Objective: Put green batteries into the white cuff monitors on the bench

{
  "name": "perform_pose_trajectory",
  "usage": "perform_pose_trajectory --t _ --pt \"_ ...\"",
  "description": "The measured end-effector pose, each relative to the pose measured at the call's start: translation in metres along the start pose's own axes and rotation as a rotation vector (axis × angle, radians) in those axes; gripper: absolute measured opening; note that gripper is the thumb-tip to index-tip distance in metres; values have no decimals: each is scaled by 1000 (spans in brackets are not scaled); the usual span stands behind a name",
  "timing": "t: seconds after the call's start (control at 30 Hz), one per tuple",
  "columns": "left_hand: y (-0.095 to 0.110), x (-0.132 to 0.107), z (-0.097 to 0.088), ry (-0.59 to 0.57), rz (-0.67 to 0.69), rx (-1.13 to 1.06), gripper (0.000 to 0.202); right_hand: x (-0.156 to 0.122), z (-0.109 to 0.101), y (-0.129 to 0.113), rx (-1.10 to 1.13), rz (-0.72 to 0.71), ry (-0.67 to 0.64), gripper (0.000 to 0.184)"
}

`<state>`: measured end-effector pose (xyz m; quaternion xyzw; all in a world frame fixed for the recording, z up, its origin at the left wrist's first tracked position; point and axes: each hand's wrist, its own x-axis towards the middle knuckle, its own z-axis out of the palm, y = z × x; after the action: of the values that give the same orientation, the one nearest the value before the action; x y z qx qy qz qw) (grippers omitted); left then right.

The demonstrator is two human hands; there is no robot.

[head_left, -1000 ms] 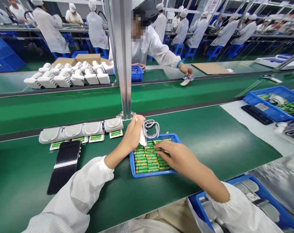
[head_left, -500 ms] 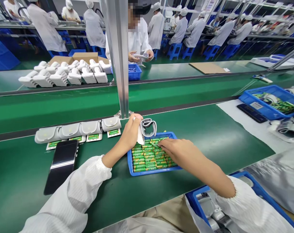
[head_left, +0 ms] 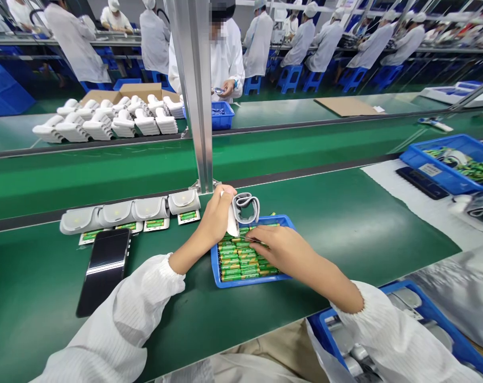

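Observation:
My left hand is shut on a white plastic housing, with a looped grey strap rising beside it. My right hand lies over a blue tray packed with green-and-gold cylindrical batteries. Its fingertips seem to pinch one battery, though the fingers partly hide it. Left of the tray, a row of white housings stands along the bench, with paired batteries on small white cards in front of them.
A black smartphone lies on the green bench mat. A metal post rises behind my hands, beyond a green conveyor belt. Blue trays of parts sit at right and lower right. A co-worker sits across the line.
The whole view has shifted slightly as my head moved. My right hand has stayed over the tray, and the co-worker's hands have come back from the belt to the chest.

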<state>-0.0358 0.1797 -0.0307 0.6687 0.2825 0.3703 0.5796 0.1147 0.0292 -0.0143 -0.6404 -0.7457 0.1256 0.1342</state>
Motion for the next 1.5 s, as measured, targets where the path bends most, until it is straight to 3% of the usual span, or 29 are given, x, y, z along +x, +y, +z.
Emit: perform_pose_trajectory --t 0.5,0.7,1.03,1.27,1.5 --pt "4 0 0 -1 -26 1 50 3 0 1 70 -26 70 18" --pt "4 1 0 14 -9 24 49 13 3 3 78 -30 16 23" --pt "3 0 1 14 -19 8 49 -4 -3 6 56 -11 71 27" --pt "3 0 0 8 -1 6 49 -24 -12 9 -72 38 -82 19" --pt "1 2 0 6 -13 5 50 -24 -15 10 -174 22 -158 16"
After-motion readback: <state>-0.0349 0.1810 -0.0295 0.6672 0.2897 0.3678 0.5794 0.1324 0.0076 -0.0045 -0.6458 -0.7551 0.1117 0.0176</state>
